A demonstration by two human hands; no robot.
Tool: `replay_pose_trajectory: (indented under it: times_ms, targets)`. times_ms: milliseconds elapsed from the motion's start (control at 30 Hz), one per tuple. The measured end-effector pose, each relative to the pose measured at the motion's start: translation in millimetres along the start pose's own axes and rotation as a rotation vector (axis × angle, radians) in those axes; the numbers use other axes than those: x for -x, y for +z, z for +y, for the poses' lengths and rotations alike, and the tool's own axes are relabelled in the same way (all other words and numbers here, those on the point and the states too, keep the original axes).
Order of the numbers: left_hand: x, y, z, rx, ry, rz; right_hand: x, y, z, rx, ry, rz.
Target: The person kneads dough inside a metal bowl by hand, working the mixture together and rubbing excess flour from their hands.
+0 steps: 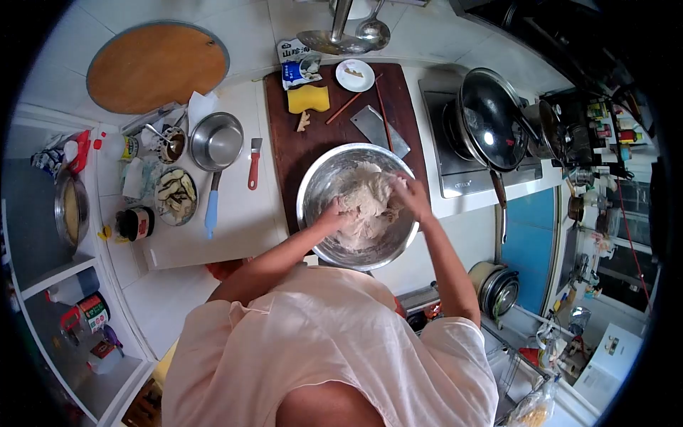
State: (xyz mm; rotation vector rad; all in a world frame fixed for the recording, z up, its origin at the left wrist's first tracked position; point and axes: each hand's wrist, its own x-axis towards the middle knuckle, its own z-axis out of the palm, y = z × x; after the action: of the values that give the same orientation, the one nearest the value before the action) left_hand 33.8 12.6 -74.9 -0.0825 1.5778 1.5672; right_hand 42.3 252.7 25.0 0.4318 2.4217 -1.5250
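A large steel mixing bowl [307, 186] stands at the front of a dark wooden board [281, 142]. Shaggy, floury dough [366, 199] lies inside, with loose flour around it. From the left, my left hand [332, 217] reaches into the bowl, fingers curled against the dough's side. My right hand [414, 196] grips the dough at the bowl's right side, fingers bent around its edge. Behind the bowl a cleaver [380, 129] lies flat, partly covered by the rim. One chopstick [383, 107] crosses the blade and another chopstick [344, 108] lies to its left.
The board's back holds a yellow sponge [308, 99], ginger [304, 121], a small plate [345, 77] and a food packet [299, 65]. Left are a saucepan [216, 141], a red-handled scraper [254, 165] and a bowl of sliced food [176, 196]. A lidded wok [489, 117] sits on the right cooktop.
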Motion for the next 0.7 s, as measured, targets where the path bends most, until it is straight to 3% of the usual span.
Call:
replay_pose_trajectory:
  times_ms: [133,167,200,267,333,367,500,633,700]
  targets:
    - [0,-12,22,-0.340,0.442,-0.071,45,36,-29,0.150,-0.312,0.189]
    - [20,-13,61,-0.497,0.490,-0.149,52,43,-27,0.158,-0.378,0.211]
    - [31,-13,86,-0.655,0.537,-0.231,57,50,-32,0.029,-0.383,0.214]
    - [33,-10,87,-0.699,0.514,-0.293,54,64,-23,-0.275,-0.170,0.247]
    - [34,-13,84,-0.791,0.536,-0.301,48,70,-28,-0.158,-0.120,0.308]
    - [33,-13,81,-0.784,0.508,-0.263,46,76,-32,-0.100,-0.091,0.336]
    - [3,-17,66,-1.051,0.546,-0.142,26,125,9,0.121,-0.360,0.488]
    - [-24,-12,54,-1.133,0.702,0.207,-9,133,25,0.308,-0.343,0.591]
    - [-37,-7,52,-1.160,0.553,0.204,-20,130,31,0.320,-0.281,0.586]
